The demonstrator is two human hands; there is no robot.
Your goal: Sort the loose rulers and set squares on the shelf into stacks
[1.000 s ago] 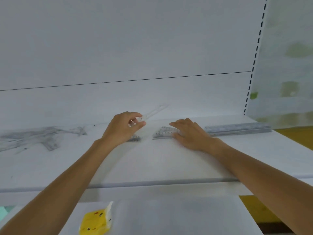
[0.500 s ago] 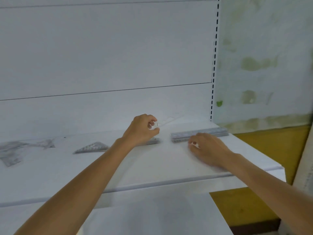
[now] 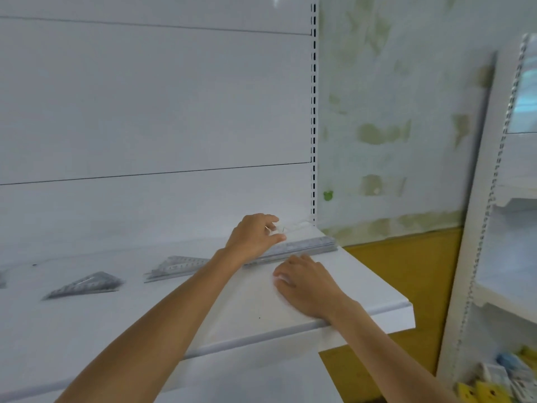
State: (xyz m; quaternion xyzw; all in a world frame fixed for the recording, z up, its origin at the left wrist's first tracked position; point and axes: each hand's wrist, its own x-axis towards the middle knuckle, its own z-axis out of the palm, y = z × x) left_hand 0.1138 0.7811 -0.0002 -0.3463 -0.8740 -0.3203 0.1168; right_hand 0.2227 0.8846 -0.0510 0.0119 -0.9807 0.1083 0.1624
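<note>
The left hand (image 3: 255, 237) is pinching a clear ruler (image 3: 295, 226) above the ruler stack (image 3: 308, 247) at the back right corner of the shelf (image 3: 363, 292); the right hand (image 3: 308, 283) is lying relaxed and empty just in front. Lowering the ruler flat, ends aligned, looks wisest.

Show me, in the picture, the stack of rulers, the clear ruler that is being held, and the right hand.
stack of rulers (image 3: 313, 245): head view, top ruler near its right end.
clear ruler (image 3: 295, 226): head view, free part right of the grip.
right hand (image 3: 305, 283): head view, back of the hand.
</note>
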